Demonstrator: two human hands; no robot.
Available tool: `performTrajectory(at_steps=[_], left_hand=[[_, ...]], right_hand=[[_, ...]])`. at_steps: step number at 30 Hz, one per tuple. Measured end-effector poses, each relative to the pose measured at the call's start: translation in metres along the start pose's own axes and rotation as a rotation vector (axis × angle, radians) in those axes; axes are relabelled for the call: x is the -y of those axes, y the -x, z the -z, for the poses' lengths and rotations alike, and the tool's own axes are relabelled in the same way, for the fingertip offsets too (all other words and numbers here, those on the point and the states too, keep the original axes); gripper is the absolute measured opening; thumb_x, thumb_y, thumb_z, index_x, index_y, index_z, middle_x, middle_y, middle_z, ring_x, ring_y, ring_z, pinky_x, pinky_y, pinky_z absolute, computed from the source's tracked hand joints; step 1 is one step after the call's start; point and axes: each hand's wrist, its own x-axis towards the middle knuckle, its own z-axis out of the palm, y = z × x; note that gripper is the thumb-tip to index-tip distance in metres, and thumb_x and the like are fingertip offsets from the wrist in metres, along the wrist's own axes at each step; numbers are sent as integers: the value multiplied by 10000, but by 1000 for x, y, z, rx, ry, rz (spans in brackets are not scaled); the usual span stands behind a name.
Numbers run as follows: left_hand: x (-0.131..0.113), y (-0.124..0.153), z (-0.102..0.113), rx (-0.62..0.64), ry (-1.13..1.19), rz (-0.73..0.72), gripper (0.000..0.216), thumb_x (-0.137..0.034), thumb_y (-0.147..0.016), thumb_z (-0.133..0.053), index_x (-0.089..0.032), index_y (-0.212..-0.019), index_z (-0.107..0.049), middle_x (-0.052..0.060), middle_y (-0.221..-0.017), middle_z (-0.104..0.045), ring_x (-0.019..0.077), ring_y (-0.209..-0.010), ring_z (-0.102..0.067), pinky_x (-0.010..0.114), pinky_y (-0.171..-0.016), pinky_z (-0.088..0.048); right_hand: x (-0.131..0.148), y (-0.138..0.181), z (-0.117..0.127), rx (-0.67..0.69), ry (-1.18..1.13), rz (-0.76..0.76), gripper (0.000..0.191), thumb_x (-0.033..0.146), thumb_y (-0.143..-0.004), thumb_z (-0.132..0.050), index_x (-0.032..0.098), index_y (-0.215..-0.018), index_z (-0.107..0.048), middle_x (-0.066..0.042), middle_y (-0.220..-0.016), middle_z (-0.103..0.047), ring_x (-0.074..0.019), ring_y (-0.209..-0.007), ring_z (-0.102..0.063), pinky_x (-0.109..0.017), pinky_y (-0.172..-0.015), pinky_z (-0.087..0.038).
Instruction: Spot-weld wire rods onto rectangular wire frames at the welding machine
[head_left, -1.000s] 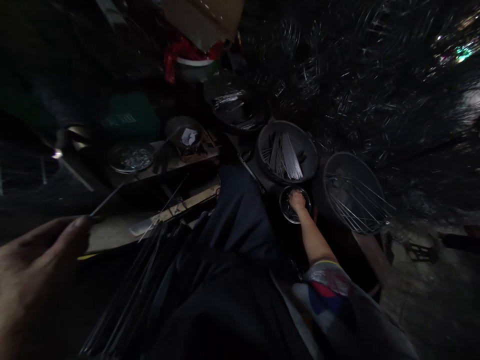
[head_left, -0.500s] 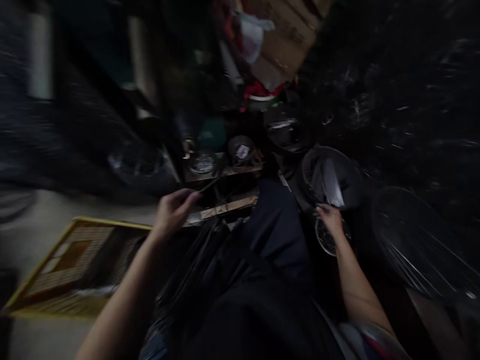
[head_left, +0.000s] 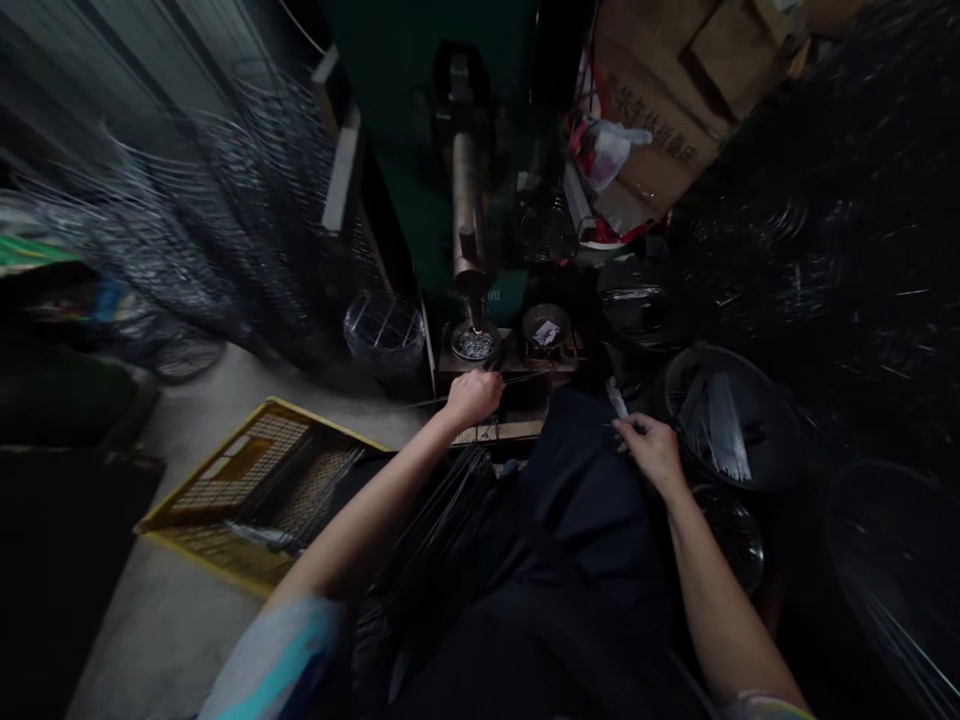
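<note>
My left hand [head_left: 476, 396] is closed around a thin metal wire [head_left: 529, 377] that sticks out on both sides of it. It sits just in front of a machine arm [head_left: 469, 210] whose tip points down at a round dish [head_left: 475, 343] of shiny bits. My right hand [head_left: 651, 450], thumb and fingers pinched together, is over the right edge of my lap. A short thin wire end seems to show at its fingertips, too fine to make out. Beside it stands a dark bucket [head_left: 780, 425] holding a bundle of straight wires [head_left: 726, 425].
A yellow crate [head_left: 217, 565] with wires inside lies at left on the floor. A bowl [head_left: 547, 326] with paper stands right of the dish. Stacked wire racks [head_left: 202, 210] fill the back left. A cardboard box [head_left: 660, 110] is at the back right. Dark wires [head_left: 442, 500] lie across my lap.
The view has swung left. My left hand has moved forward and right, to the front of the machine's dish. My right hand has drawn back from the bucket's rim towards my lap.
</note>
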Motion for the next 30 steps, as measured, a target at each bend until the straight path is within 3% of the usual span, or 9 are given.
performTrajectory(at_steps=[5,9,12,20,30], left_hand=[[28,44,4,-88,50,38,358,-354,-958,-395,-166,-918,-697,108,-797,-723,235,-749,-683,274,-638,-432],[36,86,11,-322,399,53,344,-375,-952,-440,-159,-830,-677,42,-671,-678,150,-611,-622,223,-606,-415],[35,108,13,-446,589,75,311,-380,-937,-488,-160,-836,-683,22,-680,-680,138,-610,-617,213,-608,-427],[40,121,18,-504,701,148,284,-370,-923,-503,-168,-839,-684,16,-682,-678,146,-607,-611,227,-607,-449],[47,117,17,-540,763,132,259,-344,-924,-519,-165,-832,-682,3,-656,-650,135,-592,-597,221,-598,-430]], right_hand=[[35,-15,-71,181,-326,-1,359,520,-745,-669,162,-750,-658,-15,-615,-649,-117,-445,-570,-210,-422,-409],[73,-27,-130,226,-514,-82,324,479,-692,-697,168,-676,-609,49,-493,-538,-64,-359,-441,-174,-356,-311],[100,-32,-158,271,-604,-151,322,473,-665,-708,172,-690,-596,80,-442,-477,-41,-327,-351,-158,-323,-226],[138,-29,-176,323,-695,-95,338,485,-677,-728,180,-730,-591,101,-428,-420,-27,-330,-286,-151,-323,-178],[150,-35,-180,342,-740,-64,344,470,-656,-757,180,-737,-590,109,-424,-396,-23,-330,-270,-149,-329,-171]])
